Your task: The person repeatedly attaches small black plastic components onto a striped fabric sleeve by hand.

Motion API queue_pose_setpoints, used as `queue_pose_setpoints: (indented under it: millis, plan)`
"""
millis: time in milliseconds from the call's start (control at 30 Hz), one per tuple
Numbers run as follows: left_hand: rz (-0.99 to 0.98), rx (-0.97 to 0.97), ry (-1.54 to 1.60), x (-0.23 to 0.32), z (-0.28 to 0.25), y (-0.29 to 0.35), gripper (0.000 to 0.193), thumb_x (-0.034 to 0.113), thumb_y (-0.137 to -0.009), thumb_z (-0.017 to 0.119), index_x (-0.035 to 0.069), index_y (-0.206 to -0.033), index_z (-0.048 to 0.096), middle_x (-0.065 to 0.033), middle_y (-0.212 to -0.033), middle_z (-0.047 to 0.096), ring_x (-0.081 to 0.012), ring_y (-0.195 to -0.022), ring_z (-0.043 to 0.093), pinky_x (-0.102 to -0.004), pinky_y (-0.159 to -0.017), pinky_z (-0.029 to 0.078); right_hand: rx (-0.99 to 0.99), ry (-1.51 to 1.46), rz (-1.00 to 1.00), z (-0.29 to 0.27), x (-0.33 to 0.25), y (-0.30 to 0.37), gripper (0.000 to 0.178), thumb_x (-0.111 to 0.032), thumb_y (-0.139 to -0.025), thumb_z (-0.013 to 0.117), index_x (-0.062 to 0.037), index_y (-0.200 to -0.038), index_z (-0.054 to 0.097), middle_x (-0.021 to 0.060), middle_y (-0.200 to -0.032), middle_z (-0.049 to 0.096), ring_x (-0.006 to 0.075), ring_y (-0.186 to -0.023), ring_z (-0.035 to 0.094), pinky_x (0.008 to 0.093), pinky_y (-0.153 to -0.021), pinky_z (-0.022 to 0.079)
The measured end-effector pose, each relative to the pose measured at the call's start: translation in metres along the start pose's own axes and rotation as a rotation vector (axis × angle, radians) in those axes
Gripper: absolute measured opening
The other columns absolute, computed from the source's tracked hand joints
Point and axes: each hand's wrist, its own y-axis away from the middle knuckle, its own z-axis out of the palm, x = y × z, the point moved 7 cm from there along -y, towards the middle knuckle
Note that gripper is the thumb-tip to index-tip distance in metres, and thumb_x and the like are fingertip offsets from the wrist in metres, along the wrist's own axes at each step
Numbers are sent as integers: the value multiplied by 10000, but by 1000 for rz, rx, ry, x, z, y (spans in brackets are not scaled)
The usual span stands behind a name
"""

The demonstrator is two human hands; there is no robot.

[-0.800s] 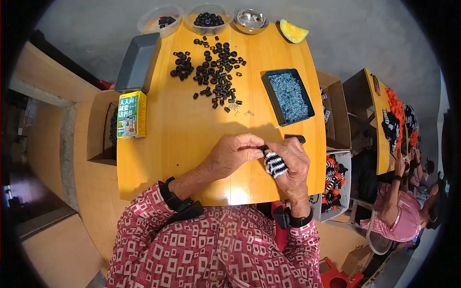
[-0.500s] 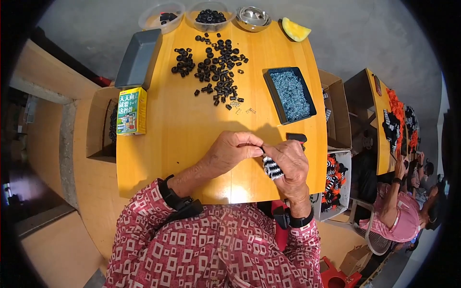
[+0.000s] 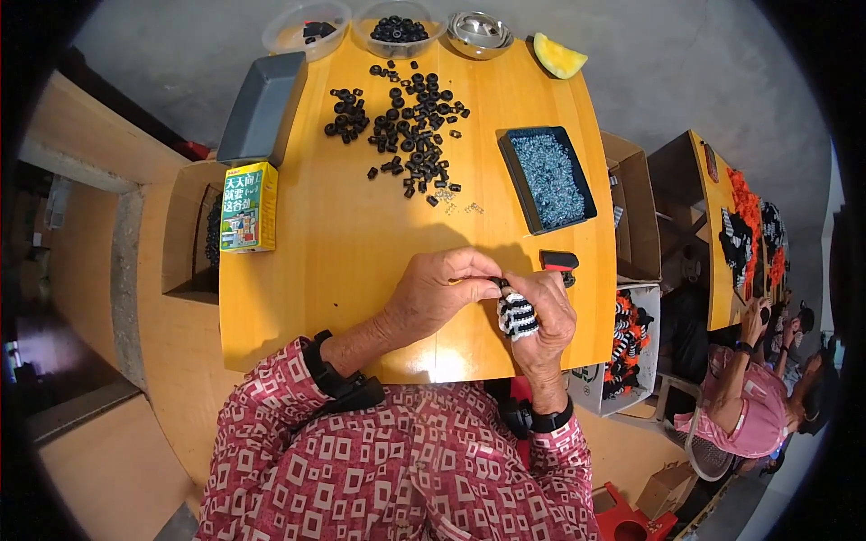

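Watching mid-frame, I see the left hand (image 3: 440, 290) pinching a small black part (image 3: 499, 281), the right hand (image 3: 549, 314) gripping striped knitting (image 3: 517, 316); a slack pinch could drop the part.

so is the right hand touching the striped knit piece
Touching: the head view shows the striped knit piece held in the right hand, its fabric lying right against the fingers.

The right hand (image 3: 550, 323) shifted left, further exposing a red-and-black object (image 3: 559, 261).
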Motion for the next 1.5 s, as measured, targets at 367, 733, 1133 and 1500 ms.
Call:
queue_pose_setpoints:
  millis: [367,733,1133,1500]
  plan:
    - [-128,23,330,-25,2,-4,158,45,-891,701,-20,-1033,680,-59,-933,720,-107,-878,668,-238,-791,537,-6,-37,59,8,10,10,330,27,-702,773,-28,-1025,730,72,-827,673,210,-749,583,307,-697,465]
    - [-206,-59,311,-34,3,-4,170,9,-908,678,-5,-1077,655,-61,-1010,696,-130,-963,659,-259,-859,535,-100,-163,112,8,21,6,295,11,-714,775,-41,-1003,740,63,-816,677,199,-757,574,301,-680,454]
    - [-255,4,444,-19,1,-4,209,43,-915,664,-17,-1115,645,-62,-1010,702,-127,-953,661,-258,-859,526,17,85,-34,18,8,6,419,-73,-677,870,-45,-1055,691,35,-779,601,209,-721,547,321,-654,465]
    - [-205,-83,242,-19,3,-10,191,120,-940,641,-25,-1057,683,-57,-957,710,-112,-892,654,-262,-811,523,15,188,-97,11,0,3,365,-94,-703,847,-37,-1033,700,44,-754,594,227,-679,534,346,-655,447]
